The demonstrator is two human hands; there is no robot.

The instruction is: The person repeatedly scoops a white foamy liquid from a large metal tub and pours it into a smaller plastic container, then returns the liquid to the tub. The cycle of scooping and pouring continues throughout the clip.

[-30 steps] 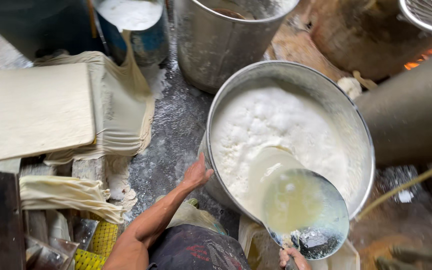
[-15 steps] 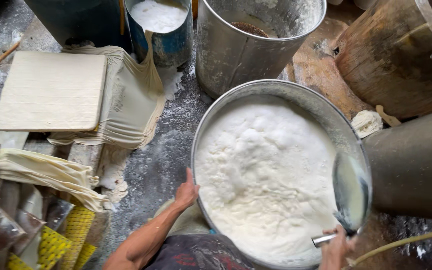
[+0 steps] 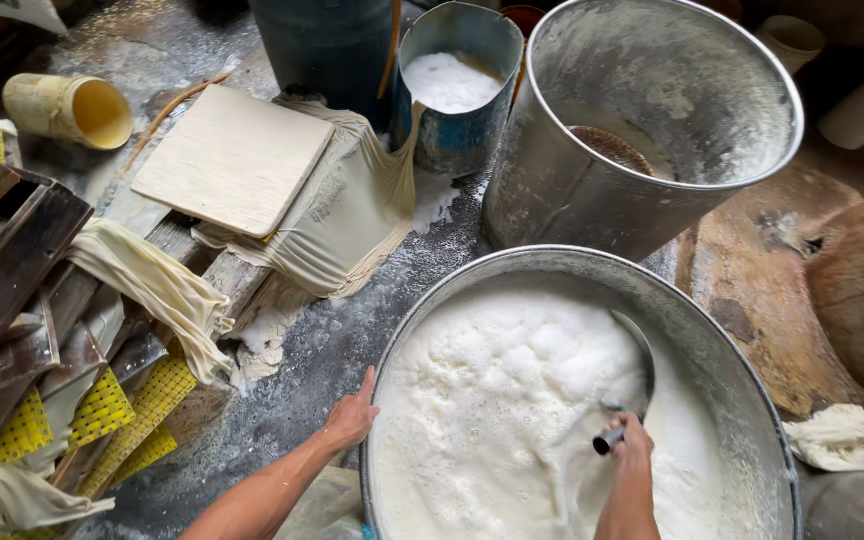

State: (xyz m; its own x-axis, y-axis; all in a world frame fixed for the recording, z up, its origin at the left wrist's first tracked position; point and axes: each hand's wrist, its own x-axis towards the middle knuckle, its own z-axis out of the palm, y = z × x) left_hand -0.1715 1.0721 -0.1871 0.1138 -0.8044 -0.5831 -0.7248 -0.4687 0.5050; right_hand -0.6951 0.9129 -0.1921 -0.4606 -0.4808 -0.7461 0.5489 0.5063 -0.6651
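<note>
White foamy liquid (image 3: 512, 400) fills the big metal basin (image 3: 752, 400) at the near right of the scene. At the basin's left rim rests the left hand (image 3: 352, 418), fingers spread flat and thumb up, gripping nothing else. Closed around the handle of a metal ladle (image 3: 637, 365) is the right hand (image 3: 632, 455), low over the right half of the basin; the ladle's bowl stands on edge, partly sunk in the foam. Just beyond the basin stands 1 tall metal drum (image 3: 652, 180), tilted toward the viewer, with a woven strainer inside. Left of the drum sits a blue can (image 3: 457, 130) holding white liquid. Further left, a square wooden board (image 3: 232, 160) lies on folded cream cloth (image 3: 347, 225) over wet planks. At the far left lies a yellow cup (image 3: 67, 110), on its side
</note>
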